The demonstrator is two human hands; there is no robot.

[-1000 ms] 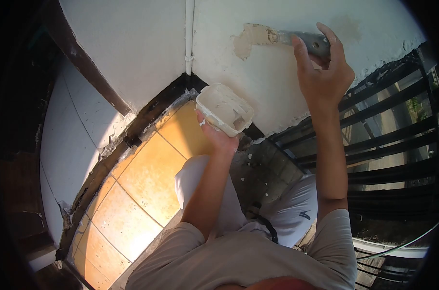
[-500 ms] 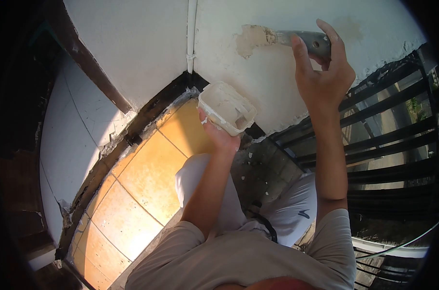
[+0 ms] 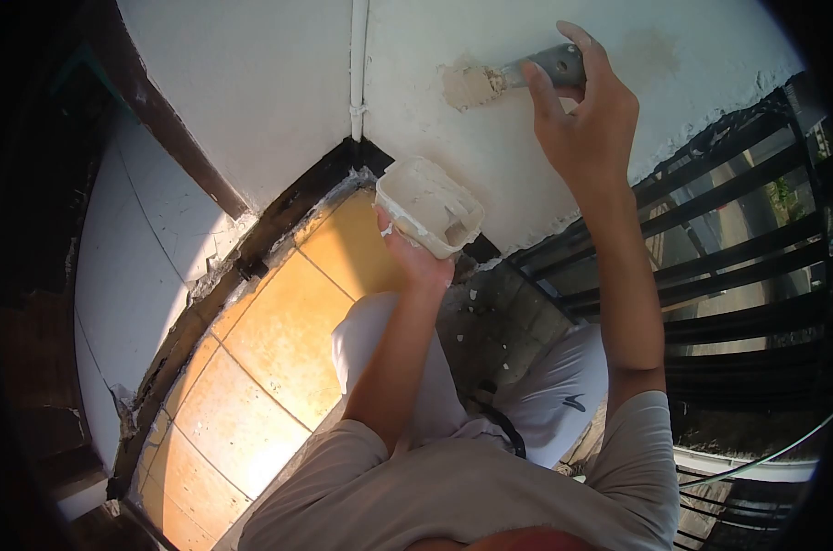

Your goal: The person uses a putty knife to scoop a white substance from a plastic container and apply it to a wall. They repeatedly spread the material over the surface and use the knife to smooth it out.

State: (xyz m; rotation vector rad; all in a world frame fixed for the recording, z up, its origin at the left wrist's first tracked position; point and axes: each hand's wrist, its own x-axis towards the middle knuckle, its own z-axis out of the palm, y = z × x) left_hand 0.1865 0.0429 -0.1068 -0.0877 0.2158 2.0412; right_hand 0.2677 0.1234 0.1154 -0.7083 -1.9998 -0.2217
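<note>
In my right hand (image 3: pixel 592 119) is a putty knife (image 3: pixel 556 66), gripped by its dark handle with thumb and fingers. Its blade end lies against a beige patch of filler (image 3: pixel 469 85) on the white wall (image 3: pixel 508 165). My left hand (image 3: pixel 421 262) supports a white plastic tub (image 3: pixel 431 204) from below, tilted so its inside shows. Pale filler coats the tub's inner sides, and smears of it mark its rim and my fingers.
A white pipe (image 3: pixel 357 73) runs down the wall corner. Black metal railing (image 3: pixel 737 248) stands to the right. Yellow floor tiles (image 3: pixel 269 331) lie to the left beside a broken dark edge (image 3: pixel 223 275). A second, fainter patch (image 3: pixel 650 53) marks the wall.
My right hand and the putty knife have moved left and slightly up along the wall. The left hand and tub stay almost where they were.
</note>
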